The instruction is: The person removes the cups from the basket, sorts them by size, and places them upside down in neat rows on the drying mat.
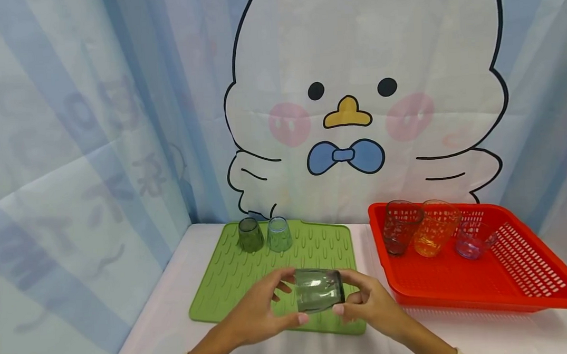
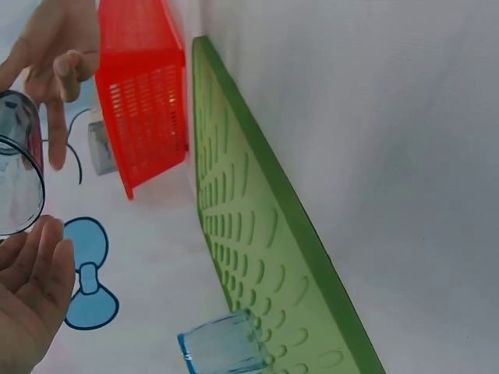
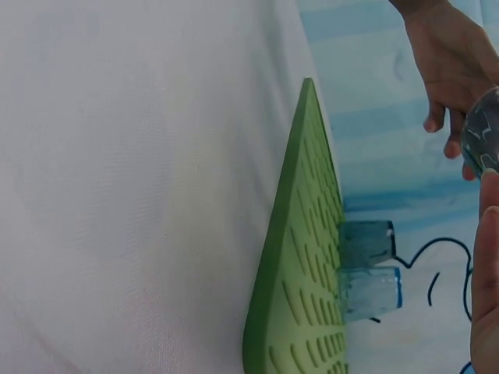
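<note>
A grey-green drinking glass [image 1: 319, 290] lies sideways in the air between both hands, in front of the green drying mat [image 1: 322, 249]. My left hand [image 1: 258, 309] holds its rim end, thumb below and fingers above. At the darker base end, my right hand [image 1: 372, 302] grips it between thumb and fingers. In the left wrist view, the glass [image 2: 19, 183] shows its round open rim close to the left fingers. A dark green glass [image 1: 250, 235] and a pale bluish glass [image 1: 279, 235] stand upside down on the mat's back left part.
On the right stands a red plastic basket [image 1: 459, 283] with slotted sides. Inside it are a dark reddish glass [image 1: 400, 230], an orange glass [image 1: 433, 231] and a small purple cup [image 1: 471, 242]. A curtain with a cartoon bird [image 1: 349, 158] hangs behind the white table [image 1: 152, 330].
</note>
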`<action>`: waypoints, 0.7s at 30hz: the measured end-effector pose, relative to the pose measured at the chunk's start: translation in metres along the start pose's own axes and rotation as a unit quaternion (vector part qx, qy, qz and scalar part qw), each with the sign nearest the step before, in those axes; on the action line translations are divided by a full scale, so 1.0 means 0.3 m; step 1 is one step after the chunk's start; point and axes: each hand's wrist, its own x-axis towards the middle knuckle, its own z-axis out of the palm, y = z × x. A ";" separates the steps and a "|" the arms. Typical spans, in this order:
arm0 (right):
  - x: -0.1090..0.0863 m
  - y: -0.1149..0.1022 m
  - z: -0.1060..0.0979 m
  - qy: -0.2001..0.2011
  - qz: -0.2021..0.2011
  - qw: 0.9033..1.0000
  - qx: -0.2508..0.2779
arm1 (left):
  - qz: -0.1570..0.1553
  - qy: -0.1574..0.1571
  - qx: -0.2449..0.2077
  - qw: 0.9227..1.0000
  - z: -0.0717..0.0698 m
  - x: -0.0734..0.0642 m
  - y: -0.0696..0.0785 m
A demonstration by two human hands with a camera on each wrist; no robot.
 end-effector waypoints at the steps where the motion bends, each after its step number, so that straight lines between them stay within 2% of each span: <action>1: 0.001 0.000 0.003 0.002 -0.001 1.000 0.004 | -0.001 0.000 0.001 1.000 0.000 -0.002 -0.002; 4: 0.004 0.000 0.011 0.005 -0.006 1.000 0.019 | -0.007 -0.004 -0.003 1.000 -0.003 -0.008 -0.007; 10: 0.007 -0.001 0.017 0.005 -0.013 0.999 0.038 | -0.039 -0.014 -0.007 0.999 -0.012 -0.034 -0.035; 16: 0.010 -0.004 0.013 0.016 -0.002 0.999 0.035 | -0.070 -0.017 0.000 0.997 -0.039 -0.075 -0.106; 21: 0.017 -0.006 0.006 0.029 0.001 0.999 0.022 | -0.088 -0.023 0.003 0.996 -0.081 -0.108 -0.182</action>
